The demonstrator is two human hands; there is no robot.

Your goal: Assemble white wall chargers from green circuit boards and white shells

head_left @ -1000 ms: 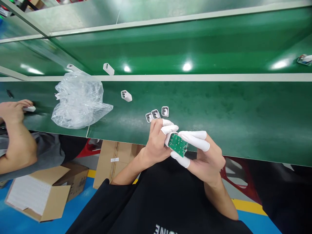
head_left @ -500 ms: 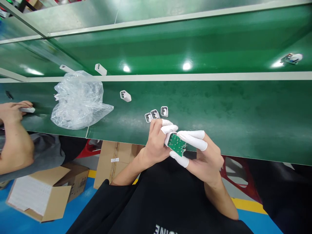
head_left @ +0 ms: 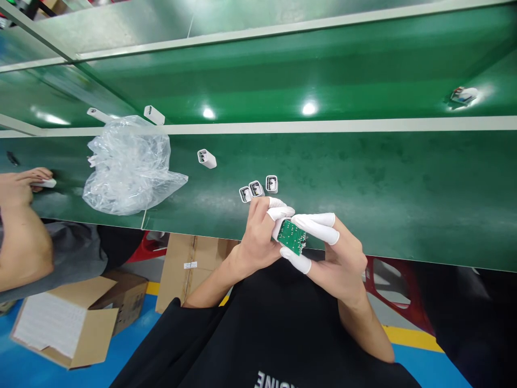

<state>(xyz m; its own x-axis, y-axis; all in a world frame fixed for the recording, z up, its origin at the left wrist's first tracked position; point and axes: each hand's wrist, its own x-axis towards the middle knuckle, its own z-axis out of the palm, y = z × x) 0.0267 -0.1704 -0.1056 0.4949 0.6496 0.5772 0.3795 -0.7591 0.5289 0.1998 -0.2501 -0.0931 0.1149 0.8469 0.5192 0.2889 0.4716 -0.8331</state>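
Observation:
My left hand (head_left: 260,234), with white finger cots on some fingers, is closed around a small white plastic housing (head_left: 277,229). A green circuit board (head_left: 291,237) sits partly inside the housing's open end, its soldered face up. My right hand (head_left: 331,248), in white finger cots, grips the board's outer part between thumb and fingers. Just beyond my left hand, three white housings (head_left: 256,188) stand with their open ends up and parts visible inside. Another white housing (head_left: 207,158) lies farther left.
A clear plastic bag (head_left: 129,167) lies left on the green bench (head_left: 383,199). Behind the pale rail (head_left: 343,125) are white housings (head_left: 154,115) and a small assembly (head_left: 464,96). A co-worker's hand (head_left: 20,186) holds a white piece. Cardboard boxes (head_left: 97,328) stand below.
The circuit board has gone slightly deeper into the housing as my right hand moved a little left. Behind the rail, the white housings and small assembly have shifted left.

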